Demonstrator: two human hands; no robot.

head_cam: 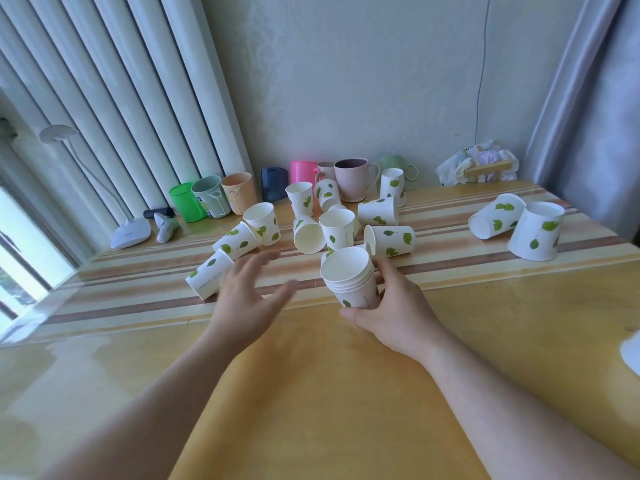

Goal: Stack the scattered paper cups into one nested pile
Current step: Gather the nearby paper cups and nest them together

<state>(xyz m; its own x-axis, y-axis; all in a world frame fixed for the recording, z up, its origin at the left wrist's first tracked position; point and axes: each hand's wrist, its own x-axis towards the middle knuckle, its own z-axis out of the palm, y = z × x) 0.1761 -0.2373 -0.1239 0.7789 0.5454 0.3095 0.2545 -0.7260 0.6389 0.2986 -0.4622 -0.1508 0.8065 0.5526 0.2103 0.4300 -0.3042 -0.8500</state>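
Left of centre: left hand (247, 289), fingers spread, empty
Nearest cup (209, 276): just left of fingertips, on its side, rim lower left
Right hand (388, 308): gripping nested pile (349, 277)

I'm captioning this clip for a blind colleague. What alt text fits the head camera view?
The right hand holds a nested pile of leaf-print paper cups upright on a yellow table, while the open left hand reaches toward a cup lying on its side. More paper cups lie scattered behind, with colored mugs along the wall.
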